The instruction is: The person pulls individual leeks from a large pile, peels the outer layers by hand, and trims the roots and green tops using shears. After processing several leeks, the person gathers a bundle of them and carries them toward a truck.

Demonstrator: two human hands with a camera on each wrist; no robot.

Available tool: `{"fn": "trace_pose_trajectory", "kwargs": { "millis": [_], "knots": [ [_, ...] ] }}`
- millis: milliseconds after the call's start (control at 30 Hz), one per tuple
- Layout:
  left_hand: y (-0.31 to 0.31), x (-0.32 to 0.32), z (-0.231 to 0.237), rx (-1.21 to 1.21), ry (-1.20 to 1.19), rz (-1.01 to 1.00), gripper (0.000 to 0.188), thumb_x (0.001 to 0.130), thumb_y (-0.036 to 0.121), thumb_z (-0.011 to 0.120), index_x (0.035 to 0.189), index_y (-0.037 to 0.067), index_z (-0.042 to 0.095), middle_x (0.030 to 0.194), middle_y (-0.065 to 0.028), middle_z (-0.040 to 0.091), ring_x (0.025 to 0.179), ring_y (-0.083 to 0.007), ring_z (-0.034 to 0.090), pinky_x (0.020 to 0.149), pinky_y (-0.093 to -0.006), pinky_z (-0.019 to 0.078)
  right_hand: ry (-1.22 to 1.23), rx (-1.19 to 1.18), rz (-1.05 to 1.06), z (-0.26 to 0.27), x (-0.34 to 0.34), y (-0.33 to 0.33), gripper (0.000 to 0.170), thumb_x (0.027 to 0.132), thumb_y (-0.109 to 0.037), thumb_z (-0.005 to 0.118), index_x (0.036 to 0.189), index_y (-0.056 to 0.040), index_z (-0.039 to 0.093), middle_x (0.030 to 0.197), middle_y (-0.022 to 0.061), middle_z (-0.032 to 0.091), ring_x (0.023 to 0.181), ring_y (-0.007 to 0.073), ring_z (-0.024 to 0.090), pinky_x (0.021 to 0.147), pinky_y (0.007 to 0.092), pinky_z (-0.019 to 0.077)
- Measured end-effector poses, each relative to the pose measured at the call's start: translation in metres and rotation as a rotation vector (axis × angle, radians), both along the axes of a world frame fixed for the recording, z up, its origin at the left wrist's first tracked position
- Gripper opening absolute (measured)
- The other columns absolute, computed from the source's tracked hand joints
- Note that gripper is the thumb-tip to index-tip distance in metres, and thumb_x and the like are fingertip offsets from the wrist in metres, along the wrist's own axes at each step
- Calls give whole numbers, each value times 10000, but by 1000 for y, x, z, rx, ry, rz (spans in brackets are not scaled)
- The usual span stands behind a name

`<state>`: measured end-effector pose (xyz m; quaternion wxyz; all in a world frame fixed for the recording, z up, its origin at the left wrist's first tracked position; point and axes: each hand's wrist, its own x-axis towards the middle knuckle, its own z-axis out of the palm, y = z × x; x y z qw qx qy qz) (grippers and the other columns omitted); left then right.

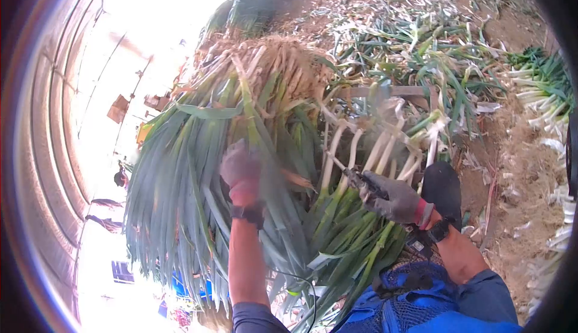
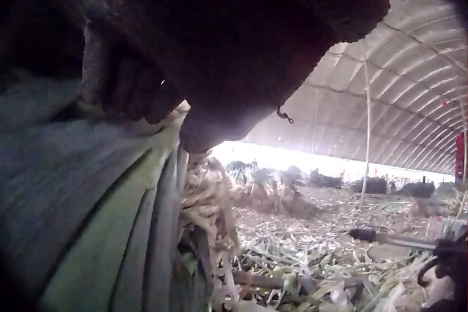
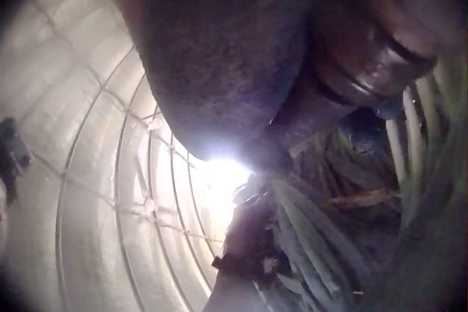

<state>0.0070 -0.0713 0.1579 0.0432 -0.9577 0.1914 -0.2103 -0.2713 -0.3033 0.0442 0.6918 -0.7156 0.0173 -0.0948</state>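
A gloved left hand (image 1: 241, 167) (image 2: 219, 41) lies over a big pile of leeks (image 1: 186, 170); its fingers curl round a leek (image 2: 150, 162) in the left wrist view. The gloved right hand (image 1: 394, 199) (image 3: 219, 56) grips a dark-handled tool (image 1: 368, 185), whose thin blade (image 1: 336, 161) points up and left over a smaller row of leeks (image 1: 376, 152). Those leeks lie with pale stems away from the person and green leaves toward the body. The left fingertips are blurred in the head view.
Loose leaves and trimmings (image 1: 421, 50) cover the ground beyond a wooden bar (image 1: 391, 91). More leeks (image 1: 545, 98) lie at the far right. The person's dark knee (image 1: 441, 191) is right of the tool hand. A ribbed tunnel wall (image 1: 57, 152) curves along the left.
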Motion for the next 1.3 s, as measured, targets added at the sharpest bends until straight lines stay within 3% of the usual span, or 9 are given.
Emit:
{"fn": "trace_pose_trajectory", "kwargs": {
  "millis": [267, 300, 367, 567, 667, 767, 867, 1033, 1300],
  "knots": [
    [-30, 38, -28, 117, -32, 231, 738, 820, 565, 759, 1369, 100, 594, 1279, -186, 689, 1124, -412, 681, 948, -509, 542, -121, -242, 3, 8, 54, 30, 613, 949, -271, 668, 1469, 14, 507, 1128, 247, 707, 1021, 410, 704, 878, 429, 552],
    [-31, 46, -32, 78, -63, 168, 771, 809, 563, 770, 1396, 107, 564, 1289, -189, 682, 1128, -409, 681, 940, -513, 545, -10, -317, 44, 25, 61, 27, 548, 984, -179, 645, 1472, 22, 497, 1166, 199, 700, 1030, 281, 718, 923, 361, 537],
    [-32, 58, -40, 3, -113, 43, 845, 788, 561, 792, 1451, 123, 505, 1308, -196, 668, 1137, -401, 681, 924, -522, 551, -74, -339, -37, 26, 83, 30, 563, 972, -175, 653, 1473, 23, 494, 1152, 196, 705, 1019, 311, 718, 913, 370, 539],
    [-42, 41, -5, -204, 285, 115, 823, 748, 395, 849, 1465, 122, 550, 1221, -202, 725, 1111, -387, 702, 925, -483, 551, -97, -357, -54, 40, 127, 40, 617, 926, -264, 640, 1492, -65, 500, 1057, 220, 720, 974, 419, 697, 832, 477, 551],
    [-27, 20, 7, -359, 357, 88, 720, 741, 331, 839, 1386, 94, 622, 1147, -194, 754, 1073, -354, 726, 934, -448, 551, -95, -307, 7, 54, 130, 43, 576, 934, -138, 642, 1475, 6, 507, 1063, 151, 721, 951, 343, 702, 866, 388, 546],
    [-2, 14, -11, -449, 339, 22, 719, 729, 317, 841, 1377, 80, 637, 1153, -195, 752, 1083, -328, 730, 946, -418, 548, -84, -355, 53, 58, 135, 57, 587, 948, -301, 619, 1492, -110, 509, 1011, 267, 708, 922, 462, 689, 801, 506, 544],
    [14, -6, -18, -374, 533, 175, 771, 724, 269, 851, 1432, 86, 607, 1226, -164, 742, 1119, -286, 722, 956, -381, 545, -96, -370, -18, 47, 167, 64, 554, 969, -320, 595, 1472, -96, 526, 999, 269, 709, 935, 464, 691, 796, 512, 537],
    [60, -27, -66, -606, 578, -17, 799, 726, 188, 838, 1475, 87, 578, 1320, -113, 711, 1161, -213, 685, 992, -356, 531, -113, -463, -190, 49, 208, 58, 498, 997, -340, 546, 1424, -83, 552, 951, 260, 712, 885, 480, 691, 783, 528, 535],
    [45, -55, -47, -490, 581, 69, 793, 707, 235, 842, 1453, 114, 600, 1272, -185, 721, 1188, -324, 693, 1031, -396, 531, -38, -331, -9, 39, 92, 73, 431, 987, -283, 604, 1344, -42, 583, 1026, 240, 723, 944, 421, 703, 796, 459, 544]
  ]
}}
